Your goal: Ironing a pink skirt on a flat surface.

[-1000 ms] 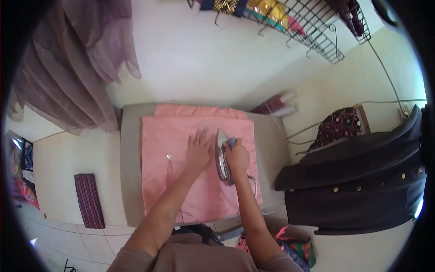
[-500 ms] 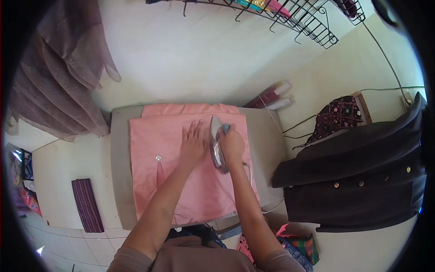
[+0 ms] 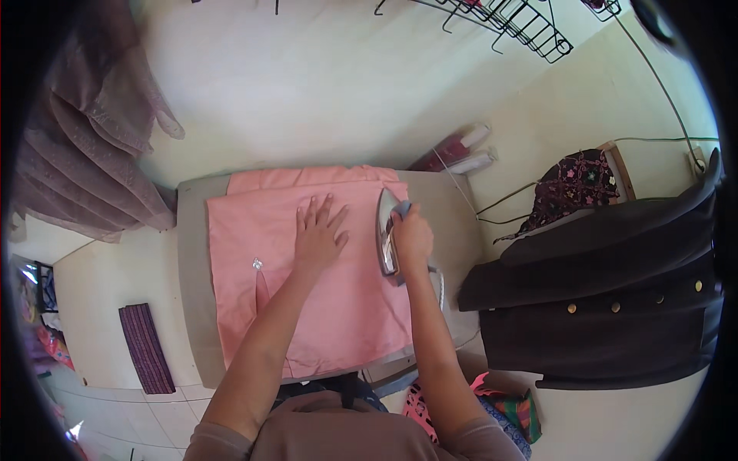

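Head view: right hand (image 3: 413,240), gripping a silver-blue metal iron (image 3: 386,250), is shifting rightward across pink rectangular fabric (image 3: 346,315), likely pressing its edge; left hand (image 3: 317,238) is splaying mid-fabric.

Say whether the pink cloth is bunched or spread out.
Spread out: the pink cloth lies broadly across the grey surface, left hand flat on it. Cannot tell if doubled.

Pale wall (image 3: 269,92); black wire rack (image 3: 526,38), upper right; mauve curtain (image 3: 96,154) left; tiled floor (image 3: 165,419).

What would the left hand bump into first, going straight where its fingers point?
Past the pink cloth under it, the left hand would probably bump the white wall; depth is unclear.
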`<state>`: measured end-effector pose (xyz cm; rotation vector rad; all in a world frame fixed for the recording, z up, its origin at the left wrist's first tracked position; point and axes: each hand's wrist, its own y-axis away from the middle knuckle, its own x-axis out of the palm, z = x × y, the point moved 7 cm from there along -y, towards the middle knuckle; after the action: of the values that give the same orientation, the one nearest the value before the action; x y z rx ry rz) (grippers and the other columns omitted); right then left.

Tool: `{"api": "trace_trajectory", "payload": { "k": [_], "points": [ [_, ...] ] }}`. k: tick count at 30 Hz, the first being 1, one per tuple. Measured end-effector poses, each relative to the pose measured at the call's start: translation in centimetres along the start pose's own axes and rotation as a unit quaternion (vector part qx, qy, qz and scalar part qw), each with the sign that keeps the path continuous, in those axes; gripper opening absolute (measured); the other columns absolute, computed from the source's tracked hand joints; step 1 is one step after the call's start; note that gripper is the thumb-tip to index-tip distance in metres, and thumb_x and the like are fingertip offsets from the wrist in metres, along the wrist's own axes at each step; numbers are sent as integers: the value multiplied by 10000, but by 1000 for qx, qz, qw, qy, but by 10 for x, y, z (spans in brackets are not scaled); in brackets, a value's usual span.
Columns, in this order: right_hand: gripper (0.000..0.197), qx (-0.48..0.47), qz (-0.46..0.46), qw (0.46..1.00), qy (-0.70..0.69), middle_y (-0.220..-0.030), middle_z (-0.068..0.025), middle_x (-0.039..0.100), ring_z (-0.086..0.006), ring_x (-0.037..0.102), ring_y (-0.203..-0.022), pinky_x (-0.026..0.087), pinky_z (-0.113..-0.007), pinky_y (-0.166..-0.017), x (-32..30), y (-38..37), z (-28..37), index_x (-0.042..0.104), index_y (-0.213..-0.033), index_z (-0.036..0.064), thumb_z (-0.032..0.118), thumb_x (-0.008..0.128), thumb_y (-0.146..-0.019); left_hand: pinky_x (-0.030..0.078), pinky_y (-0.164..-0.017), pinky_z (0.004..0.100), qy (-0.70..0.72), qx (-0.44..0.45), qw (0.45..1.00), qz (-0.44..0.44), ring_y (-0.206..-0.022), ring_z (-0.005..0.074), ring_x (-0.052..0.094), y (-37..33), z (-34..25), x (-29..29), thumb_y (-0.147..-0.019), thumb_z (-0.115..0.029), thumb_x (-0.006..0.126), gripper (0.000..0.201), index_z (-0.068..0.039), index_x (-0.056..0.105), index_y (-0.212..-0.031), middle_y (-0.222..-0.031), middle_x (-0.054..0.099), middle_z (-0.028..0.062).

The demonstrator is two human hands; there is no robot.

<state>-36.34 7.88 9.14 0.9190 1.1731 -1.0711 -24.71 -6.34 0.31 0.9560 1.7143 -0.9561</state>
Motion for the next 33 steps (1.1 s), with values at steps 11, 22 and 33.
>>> {"api": "trace_trajectory", "payload": {
  "k": [11,22,33],
  "points": [
    [369,-3,23,998,-65,-844,-270,649,-424,639,-826,498,-502,-721,1,33,-36,554,-1004,-2,337,609,-870,134,-1115,569,16,5,1000,10,-1414,327,163,-4,3,2,-887,-481,490,582,-322,362,-1431,-1548,189,56],
    [399,46,2,998,-45,-805,-255,648,-428,637,-793,496,-504,-687,-17,77,-83,531,-953,1,375,629,-851,109,-1077,657,1,98,994,40,-1410,339,182,40,-75,10,-873,-416,514,604,-245,363,-1432,-1547,191,77],
    [405,73,36,997,-11,-812,-264,646,-436,633,-806,494,-516,-698,-11,123,-118,536,-978,5,382,616,-853,125,-1093,611,71,117,987,79,-1403,352,189,127,-107,5,-867,-514,475,735,-123,295,-1463,-1544,191,106]
  ]
}}
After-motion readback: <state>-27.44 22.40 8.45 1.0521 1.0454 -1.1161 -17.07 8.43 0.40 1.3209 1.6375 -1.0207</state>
